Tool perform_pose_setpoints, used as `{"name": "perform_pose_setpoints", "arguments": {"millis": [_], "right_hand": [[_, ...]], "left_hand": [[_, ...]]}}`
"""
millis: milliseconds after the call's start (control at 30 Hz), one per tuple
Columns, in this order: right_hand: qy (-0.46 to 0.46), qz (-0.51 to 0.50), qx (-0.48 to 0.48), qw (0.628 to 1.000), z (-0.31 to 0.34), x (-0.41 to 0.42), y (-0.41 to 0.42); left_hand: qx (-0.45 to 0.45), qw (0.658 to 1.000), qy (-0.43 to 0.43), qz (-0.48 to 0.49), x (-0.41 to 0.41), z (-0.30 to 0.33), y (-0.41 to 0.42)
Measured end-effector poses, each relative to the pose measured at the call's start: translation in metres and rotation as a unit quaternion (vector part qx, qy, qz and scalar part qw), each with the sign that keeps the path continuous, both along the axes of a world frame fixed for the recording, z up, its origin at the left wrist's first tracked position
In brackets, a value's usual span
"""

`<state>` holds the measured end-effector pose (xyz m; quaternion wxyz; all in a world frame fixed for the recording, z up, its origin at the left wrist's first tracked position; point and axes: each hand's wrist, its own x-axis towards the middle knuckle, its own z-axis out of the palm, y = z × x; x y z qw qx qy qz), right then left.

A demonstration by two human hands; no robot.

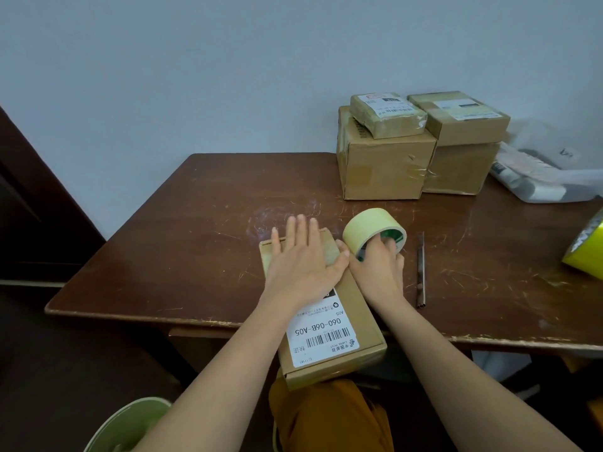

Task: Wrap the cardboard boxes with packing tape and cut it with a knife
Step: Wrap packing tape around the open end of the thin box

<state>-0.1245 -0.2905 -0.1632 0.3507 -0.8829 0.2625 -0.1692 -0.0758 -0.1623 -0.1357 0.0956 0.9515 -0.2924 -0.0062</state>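
Note:
A flat cardboard box point(346, 298) with a white shipping label lies on the brown table point(195, 230), its near end hanging over the front edge. My left hand point(301, 256) rests flat on the box's far end, fingers spread. My right hand point(378, 265) grips a roll of pale yellow packing tape point(372, 225) at the box's right side, fingers inside the core. A strip of tape runs across the box under my left hand. A thin knife point(421, 272) lies on the table to the right of the roll.
Several taped cardboard boxes point(385, 164) are stacked at the back right of the table. Plastic bags point(538, 171) lie beside them. A yellow package point(587, 249) sits at the right edge. A green bin point(130, 422) stands on the floor below left.

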Motion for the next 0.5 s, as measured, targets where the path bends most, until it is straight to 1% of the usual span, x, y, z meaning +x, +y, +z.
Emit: {"name": "perform_pose_setpoints", "arguments": {"millis": [67, 133, 200, 267, 333, 400, 433, 500], "right_hand": [[-0.036, 0.023, -0.013, 0.999, 0.002, -0.002, 0.001], [-0.086, 0.036, 0.011, 0.996, 0.004, -0.006, 0.002], [-0.159, 0.06, 0.081, 0.982, 0.01, -0.01, 0.006], [-0.209, 0.113, 0.172, 0.956, 0.019, -0.014, 0.013], [-0.208, 0.15, 0.236, 0.937, 0.035, -0.018, 0.021], [-0.204, 0.168, 0.253, 0.931, 0.053, -0.018, 0.027], [-0.209, 0.18, 0.249, 0.929, 0.062, -0.018, 0.028], [-0.209, 0.205, 0.225, 0.929, 0.082, -0.017, 0.029]], "left_hand": [[-0.031, 0.999, -0.005, 0.043, 0.001, 0.001, 0.0], [-0.092, 0.994, -0.005, 0.052, 0.001, 0.004, 0.001], [-0.158, 0.986, 0.012, 0.06, 0.002, 0.008, 0.006], [-0.219, 0.972, 0.058, 0.058, 0.001, 0.014, 0.014], [-0.302, 0.945, 0.121, 0.044, -0.003, 0.021, 0.023], [-0.382, 0.907, 0.173, 0.024, -0.008, 0.028, 0.032], [-0.401, 0.896, 0.189, 0.01, -0.011, 0.032, 0.036], [-0.407, 0.887, 0.217, -0.014, -0.014, 0.039, 0.04]]}}
